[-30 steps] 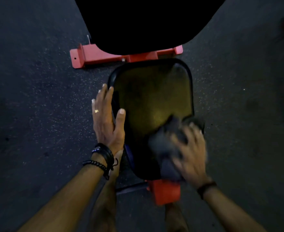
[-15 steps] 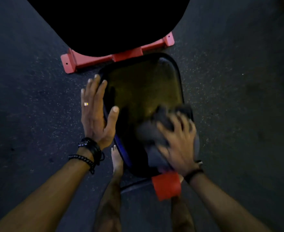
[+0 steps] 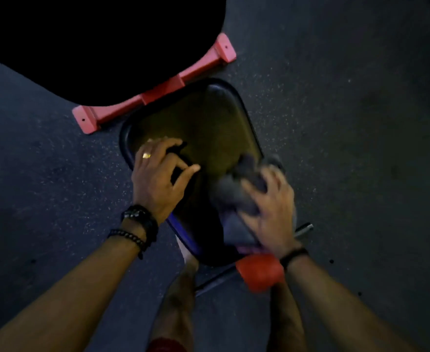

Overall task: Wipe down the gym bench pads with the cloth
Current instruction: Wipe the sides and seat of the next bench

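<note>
Our right hand [image 3: 267,207] gripped the cloth [image 3: 236,191] on the seat pad [image 3: 208,128]; our left hand [image 3: 158,174] rested there, fingers [image 3: 168,143] loosely curled.

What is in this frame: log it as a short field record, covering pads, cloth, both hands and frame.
seat pad: black seat pad, centre of view, dull yellowish sheen on top
back pad: large black back pad, upper left, nearly featureless in the dark
cloth: grey cloth, bunched, on the seat pad's right side, blurred
right hand: right hand spread over the cloth, grip unclear through blur
left hand: left hand resting on the seat pad's left edge, fingers curled, ring visible
frame: red frame foot on the floor between the pads
floor: dark speckled floor
</note>
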A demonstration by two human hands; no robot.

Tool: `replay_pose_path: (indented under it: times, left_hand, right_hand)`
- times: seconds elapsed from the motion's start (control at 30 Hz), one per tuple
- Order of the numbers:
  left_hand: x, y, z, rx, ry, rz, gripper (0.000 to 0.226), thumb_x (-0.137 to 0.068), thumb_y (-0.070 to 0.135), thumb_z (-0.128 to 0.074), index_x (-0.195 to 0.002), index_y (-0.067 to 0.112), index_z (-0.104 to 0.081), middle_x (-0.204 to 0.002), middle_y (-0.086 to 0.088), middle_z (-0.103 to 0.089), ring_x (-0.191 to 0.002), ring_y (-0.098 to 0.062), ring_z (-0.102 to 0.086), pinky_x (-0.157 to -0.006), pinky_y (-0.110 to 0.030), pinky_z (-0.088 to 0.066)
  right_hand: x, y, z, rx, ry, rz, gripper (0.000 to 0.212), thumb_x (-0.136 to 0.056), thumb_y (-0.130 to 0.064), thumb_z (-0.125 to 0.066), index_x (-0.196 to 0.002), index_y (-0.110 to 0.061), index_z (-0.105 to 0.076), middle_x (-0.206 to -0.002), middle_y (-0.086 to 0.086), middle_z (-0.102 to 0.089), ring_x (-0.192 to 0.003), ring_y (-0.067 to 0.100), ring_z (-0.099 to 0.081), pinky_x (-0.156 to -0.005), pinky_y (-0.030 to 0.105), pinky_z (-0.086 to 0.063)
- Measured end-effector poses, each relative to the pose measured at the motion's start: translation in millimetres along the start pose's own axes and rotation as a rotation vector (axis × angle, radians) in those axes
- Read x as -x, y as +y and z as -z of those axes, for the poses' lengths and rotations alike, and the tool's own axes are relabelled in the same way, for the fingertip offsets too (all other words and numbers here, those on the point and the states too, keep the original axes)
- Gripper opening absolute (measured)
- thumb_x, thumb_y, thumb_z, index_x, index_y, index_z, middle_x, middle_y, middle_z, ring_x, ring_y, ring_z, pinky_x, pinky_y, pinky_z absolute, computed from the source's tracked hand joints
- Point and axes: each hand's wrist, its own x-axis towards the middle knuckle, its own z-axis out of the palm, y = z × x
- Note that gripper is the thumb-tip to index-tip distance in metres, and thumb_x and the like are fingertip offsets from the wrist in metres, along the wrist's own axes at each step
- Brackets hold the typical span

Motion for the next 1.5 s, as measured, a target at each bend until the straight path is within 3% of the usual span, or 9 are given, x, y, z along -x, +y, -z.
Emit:
replay_pose_path:
  times: [0.23, 0.33, 0.47, 0.6, 0.73, 0.83, 1.1, 1.33, 1.5]
  left_hand:
    - [-33.0, -1.9, -40.6, -0.365, -0.341, -0.332, 0.066, -0.097, 0.047, -0.038, -0.154, 0.016, -0.026, -0.164, -0.017, -0.011, -0.151, -0.033, -0.01, -0.122, -0.052, -0.006]
    - [-35.0, -3.1, -43.4, -0.465, -0.376, -0.328, 0.069, -0.097, 0.048, -0.035, -0.157, 0.017, -0.018, -0.164, -0.018, -0.005, -0.152, -0.035, -0.004, -0.121, -0.057, -0.006]
    - [-32.3, 0.1, -43.5, -0.433, -0.383, -0.337, 0.069, -0.097, 0.046, -0.037, -0.156, 0.016, -0.019, -0.164, -0.018, -0.007, -0.151, -0.035, -0.005, -0.121, -0.057, -0.004]
    - [-32.2, -0.5, -44.0, -0.425, -0.357, -0.332, 0.068, -0.098, 0.046, -0.038, -0.156, 0.016, -0.019, -0.164, -0.018, -0.008, -0.151, -0.036, -0.005, -0.121, -0.056, -0.003]
    - [-32.7, 0.8, -45.3, -0.424, -0.353, -0.323, 0.068, -0.097, 0.046, -0.036, -0.156, 0.016, -0.019, -0.164, -0.018, -0.008, -0.152, -0.035, -0.005, -0.121, -0.057, -0.003]
    - [-31.2, 1.6, -44.9, -0.427, -0.354, -0.324, 0.069, -0.097, 0.046, -0.034, -0.157, 0.017, -0.018, -0.164, -0.018, -0.007, -0.152, -0.034, -0.004, -0.121, -0.057, -0.003]
    - [-33.3, 1.7, -45.9, -0.422, -0.343, -0.331, 0.069, -0.097, 0.047, -0.032, -0.156, 0.015, -0.019, -0.163, -0.019, -0.008, -0.151, -0.036, -0.005, -0.12, -0.058, -0.003]
    - [-31.7, -2.1, -36.2, -0.182, -0.251, -0.273, 0.065, -0.098, 0.043, -0.038, -0.153, 0.011, -0.027, -0.163, -0.018, -0.014, -0.152, -0.032, -0.011, -0.12, -0.059, -0.007]
    - [-7.2, -29.0, 2.8, 0.039, 0.072, 0.087, 0.059, -0.096, 0.038, -0.041, -0.146, 0.006, -0.04, -0.159, -0.016, -0.026, -0.149, -0.031, -0.021, -0.121, -0.056, -0.007]
  right_hand:
    - [11.9, -8.6, -5.3, -0.287, 0.21, -0.352, 0.03, -0.09, -0.039, -0.059, -0.119, -0.032, -0.056, -0.128, 0.001, -0.049, -0.113, 0.026, -0.052, -0.092, 0.052, -0.046]
    - [84.1, -35.3, -13.2, -0.422, 0.264, -0.585, 0.035, -0.091, -0.054, -0.053, -0.125, -0.057, -0.044, -0.14, -0.018, -0.037, -0.126, 0.018, -0.045, -0.103, 0.054, -0.041]
    - [7.3, -11.9, -10.5, -0.363, 0.325, -0.749, 0.044, -0.087, -0.047, -0.061, -0.128, -0.03, -0.057, -0.131, 0.0, -0.051, -0.117, 0.02, -0.051, -0.096, 0.031, -0.042]
    - [2.9, 10.7, -11.0, -0.498, 0.344, -0.829, 0.047, -0.085, -0.049, -0.069, -0.124, -0.022, -0.062, -0.124, 0.001, -0.061, -0.112, 0.017, -0.058, -0.091, 0.037, -0.05]
    - [68.5, -88.6, -58.7, -0.49, 0.608, -1.118, 0.055, -0.09, -0.046, -0.061, -0.139, -0.028, -0.045, -0.14, 0.001, -0.038, -0.126, 0.006, -0.041, -0.106, 0.022, -0.034]
    - [66.4, -179.7, -81.9, -0.468, 0.59, -1.357, 0.058, -0.088, -0.053, -0.056, -0.136, -0.023, -0.043, -0.144, 0.015, -0.032, -0.128, 0.032, -0.04, -0.116, 0.023, -0.018]
    - [14.7, -63.6, -49.4, -0.207, 0.647, -1.372, 0.05, -0.086, -0.049, -0.055, -0.13, -0.026, -0.055, -0.134, 0.011, -0.047, -0.111, 0.032, -0.049, -0.089, 0.045, -0.043]
    - [81.6, -91.6, -40.0, 0.002, 0.209, -0.718, 0.062, -0.084, -0.044, -0.062, -0.14, -0.031, -0.04, -0.144, 0.02, -0.035, -0.13, 0.045, -0.037, -0.104, 0.058, -0.035]
    - [-78.0, -55.9, -1.8, 0.129, 0.252, -0.632, 0.047, -0.092, -0.054, -0.045, -0.134, -0.034, -0.048, -0.136, 0.009, -0.045, -0.12, 0.036, -0.045, -0.094, 0.051, -0.04]
